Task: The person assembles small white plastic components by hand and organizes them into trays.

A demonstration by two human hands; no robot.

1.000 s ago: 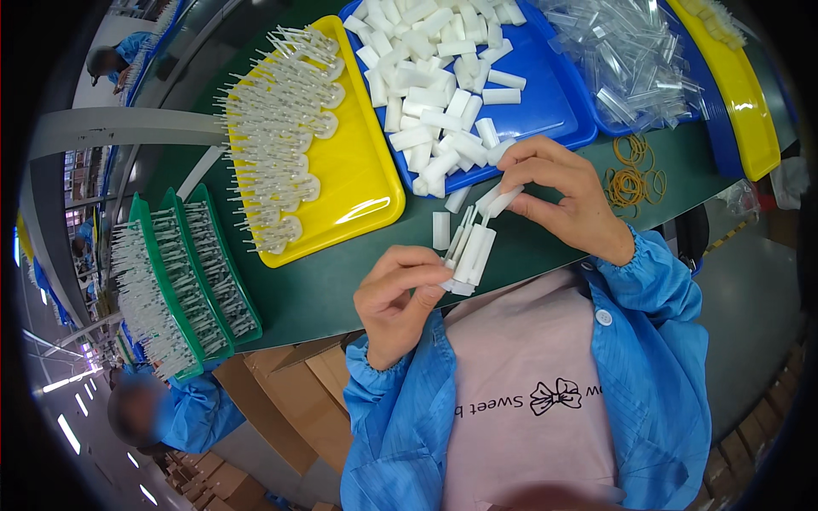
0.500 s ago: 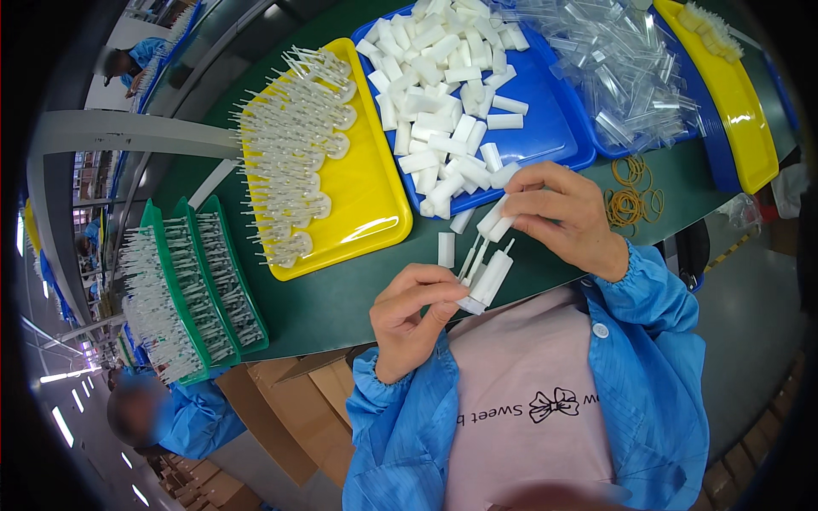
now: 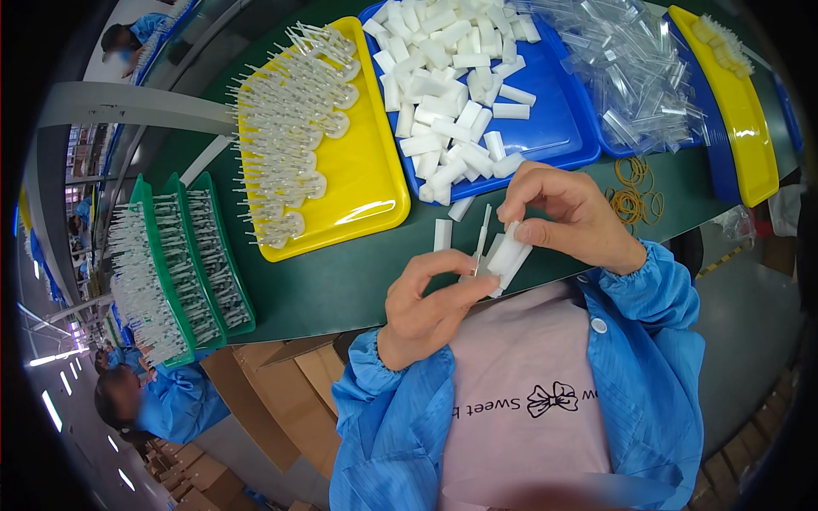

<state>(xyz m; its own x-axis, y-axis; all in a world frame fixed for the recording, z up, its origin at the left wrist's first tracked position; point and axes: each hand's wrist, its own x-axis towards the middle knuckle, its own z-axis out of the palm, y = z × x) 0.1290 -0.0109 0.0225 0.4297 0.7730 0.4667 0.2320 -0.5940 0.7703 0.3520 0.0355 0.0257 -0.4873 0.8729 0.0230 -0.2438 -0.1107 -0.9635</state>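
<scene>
Near the front edge of the table, my left hand (image 3: 434,302) pinches the lower end of a small assembly. One thin white rod (image 3: 483,230) stands up from it, bare. Beside that rod, white block-shaped sleeves (image 3: 510,255) stand in the same assembly. The fingers of my right hand (image 3: 569,217) are closed on the upper end of a sleeve; the fingertips partly hide it. My left fingers cover most of the assembly's base. Two loose white sleeves, one of them (image 3: 443,234) upright in the picture, lie on the table just beyond my left hand.
A blue tray (image 3: 558,128) holds many white sleeves; clear plastic pieces (image 3: 630,77) fill another beside it. At left are a yellow tray (image 3: 366,204) of rod clusters and green racks (image 3: 166,272) of rods. Rubber bands (image 3: 630,200) lie right. A co-worker (image 3: 170,404) sits at left.
My right hand has come down with the white sleeve, which now sits lower, against the assembly. One rod now stands bare beside the sleeves. My left hand has shifted slightly right.
</scene>
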